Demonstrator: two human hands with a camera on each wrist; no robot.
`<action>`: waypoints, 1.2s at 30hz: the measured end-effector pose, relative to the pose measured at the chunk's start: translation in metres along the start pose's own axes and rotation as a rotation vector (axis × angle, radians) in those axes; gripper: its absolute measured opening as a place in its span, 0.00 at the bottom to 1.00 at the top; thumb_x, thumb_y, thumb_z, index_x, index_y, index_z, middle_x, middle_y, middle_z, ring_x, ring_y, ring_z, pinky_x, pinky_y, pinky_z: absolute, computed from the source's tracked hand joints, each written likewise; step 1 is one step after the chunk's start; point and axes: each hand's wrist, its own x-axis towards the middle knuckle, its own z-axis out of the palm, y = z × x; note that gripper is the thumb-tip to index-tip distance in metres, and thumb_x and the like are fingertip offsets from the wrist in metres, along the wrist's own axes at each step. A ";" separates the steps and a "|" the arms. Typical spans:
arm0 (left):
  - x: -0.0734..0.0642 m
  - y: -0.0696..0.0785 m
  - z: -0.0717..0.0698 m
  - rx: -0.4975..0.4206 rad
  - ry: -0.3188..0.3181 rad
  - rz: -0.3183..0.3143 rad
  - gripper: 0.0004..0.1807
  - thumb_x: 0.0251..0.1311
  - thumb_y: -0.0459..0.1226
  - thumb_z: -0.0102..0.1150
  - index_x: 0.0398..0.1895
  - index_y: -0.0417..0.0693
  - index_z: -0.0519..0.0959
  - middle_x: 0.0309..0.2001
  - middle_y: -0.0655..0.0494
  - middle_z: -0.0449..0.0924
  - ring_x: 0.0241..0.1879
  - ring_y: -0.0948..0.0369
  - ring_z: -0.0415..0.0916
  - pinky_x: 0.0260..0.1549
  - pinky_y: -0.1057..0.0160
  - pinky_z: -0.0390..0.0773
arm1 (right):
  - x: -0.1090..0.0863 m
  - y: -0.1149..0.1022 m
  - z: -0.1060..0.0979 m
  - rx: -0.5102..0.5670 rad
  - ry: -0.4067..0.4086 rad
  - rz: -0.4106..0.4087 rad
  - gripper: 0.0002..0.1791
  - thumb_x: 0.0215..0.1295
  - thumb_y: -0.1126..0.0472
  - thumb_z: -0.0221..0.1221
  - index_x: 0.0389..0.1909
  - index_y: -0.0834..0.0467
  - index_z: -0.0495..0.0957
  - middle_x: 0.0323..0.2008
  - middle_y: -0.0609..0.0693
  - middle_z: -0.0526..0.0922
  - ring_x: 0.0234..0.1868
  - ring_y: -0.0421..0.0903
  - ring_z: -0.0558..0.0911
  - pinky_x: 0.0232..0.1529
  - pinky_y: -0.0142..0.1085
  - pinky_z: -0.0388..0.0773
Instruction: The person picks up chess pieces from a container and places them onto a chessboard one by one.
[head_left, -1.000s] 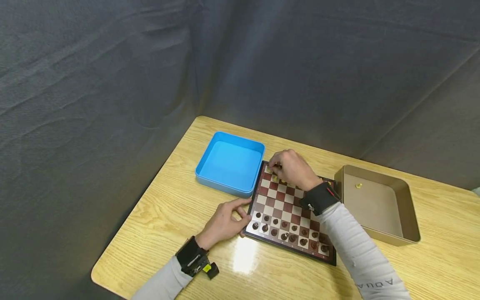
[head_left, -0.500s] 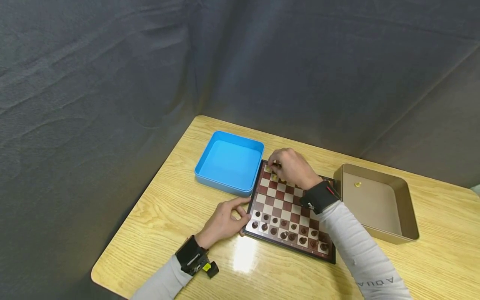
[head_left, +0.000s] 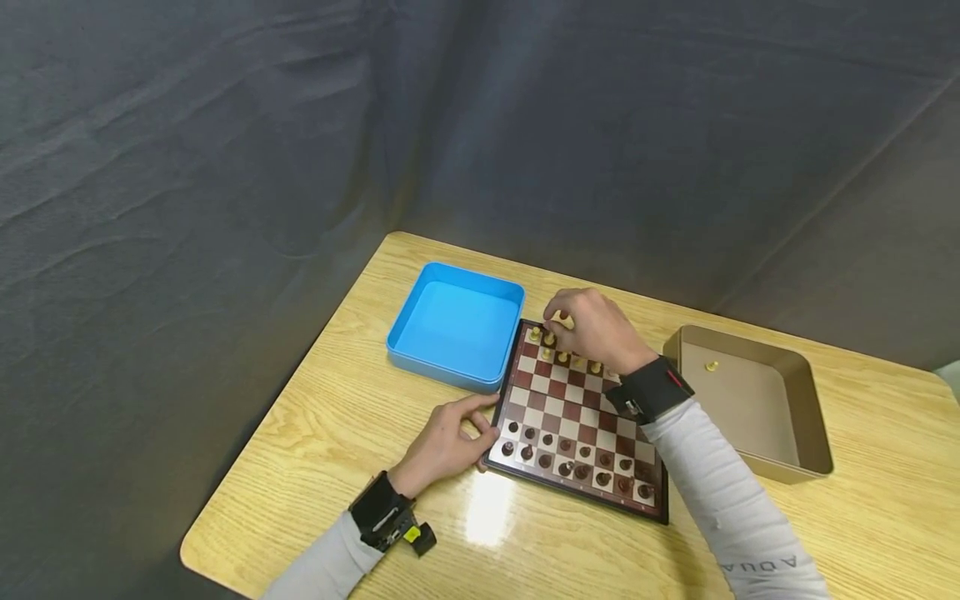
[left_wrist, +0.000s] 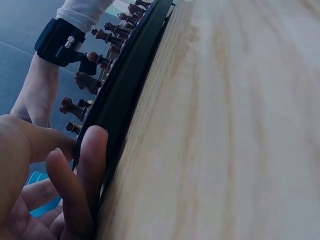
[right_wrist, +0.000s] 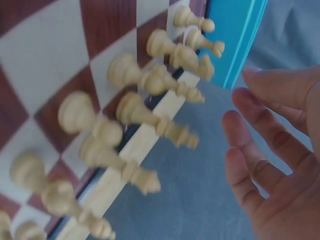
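Note:
A chessboard (head_left: 552,407) lies on the wooden table. Dark chess pieces (head_left: 527,453) stand in two rows on its near side. Pale chess pieces (right_wrist: 165,122) stand in rows along the far edge, partly hidden by my right hand in the head view. My left hand (head_left: 447,440) holds the board's near left corner, with fingers along both sides of it. Above the far edge hovers my right hand (head_left: 597,330); in the right wrist view its fingers (right_wrist: 245,135) are spread apart beside the pale pieces, with nothing between them.
Left of the board, a blue tray (head_left: 450,372) stands close against its far corner. A brown tray (head_left: 738,408) on the right holds one pale chess piece (head_left: 712,366). Dark cloth (head_left: 600,167) hangs behind the table.
My right hand has risen off the far left corner pieces and shifted a little to the right, uncovering several pale pieces. My left hand stays at the board's corner.

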 end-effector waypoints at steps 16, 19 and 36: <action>-0.002 -0.002 -0.003 0.011 0.007 -0.017 0.31 0.66 0.39 0.64 0.73 0.44 0.73 0.36 0.62 0.86 0.18 0.63 0.84 0.08 0.69 0.69 | -0.022 0.027 -0.030 -0.041 0.112 0.033 0.07 0.68 0.62 0.64 0.42 0.59 0.88 0.40 0.52 0.87 0.41 0.53 0.84 0.40 0.47 0.80; -0.002 -0.002 -0.003 0.006 0.003 -0.023 0.31 0.66 0.39 0.64 0.73 0.45 0.73 0.36 0.61 0.86 0.18 0.63 0.84 0.08 0.70 0.69 | -0.028 0.035 -0.034 -0.043 0.142 0.042 0.06 0.68 0.62 0.64 0.41 0.58 0.88 0.39 0.51 0.87 0.40 0.51 0.84 0.38 0.46 0.79; -0.002 -0.003 -0.002 0.003 0.012 -0.024 0.31 0.66 0.38 0.64 0.72 0.45 0.73 0.36 0.61 0.86 0.17 0.62 0.83 0.09 0.69 0.71 | -0.074 0.078 -0.058 -0.103 0.254 0.090 0.04 0.64 0.65 0.64 0.35 0.58 0.87 0.34 0.50 0.86 0.35 0.50 0.82 0.32 0.44 0.73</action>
